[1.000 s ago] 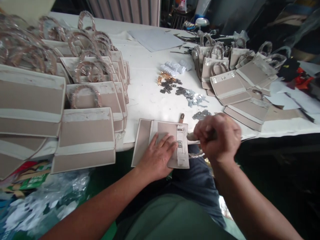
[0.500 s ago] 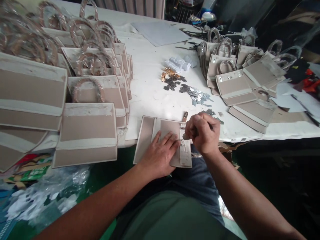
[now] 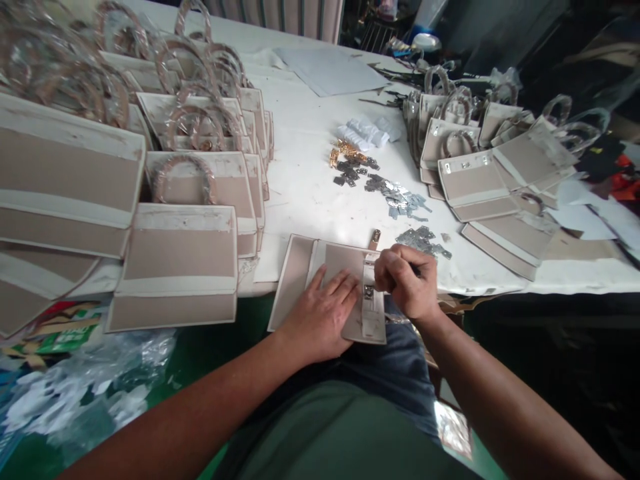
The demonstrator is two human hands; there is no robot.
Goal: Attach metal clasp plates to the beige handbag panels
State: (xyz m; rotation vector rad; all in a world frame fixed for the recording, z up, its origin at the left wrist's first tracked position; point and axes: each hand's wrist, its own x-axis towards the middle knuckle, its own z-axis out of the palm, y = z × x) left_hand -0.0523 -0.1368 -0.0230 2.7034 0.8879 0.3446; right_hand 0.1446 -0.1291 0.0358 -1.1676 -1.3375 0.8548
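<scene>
A beige bag panel [image 3: 335, 257] with pale edging lies at the table's front edge, partly overhanging it. My left hand [image 3: 323, 313] rests flat on the panel, its fingers spread. My right hand [image 3: 407, 280] is closed in a fist over the panel's right side; a dark bit shows at the fist, but what it grips is hidden. Just left of the fist, a small metal plate [image 3: 369, 292] sits on the pale strip [image 3: 370, 323] along that side. A gold-coloured metal clasp piece [image 3: 375, 239] sticks out past the panel's far edge.
Beige bag panels with plastic-wrapped handles [image 3: 183, 180] are stacked at left, and more panels [image 3: 473, 183] at right. Between them lie grey metal plates [image 3: 417, 240], gold fittings [image 3: 345, 152] and white wrapped bundles [image 3: 367, 131]. Plastic scraps [image 3: 100, 380] fill the lower left.
The view has shifted slightly. My right fist has moved a little away from the pale strip, and the small metal plate there now shows clearly. My left hand stays on the panel.
</scene>
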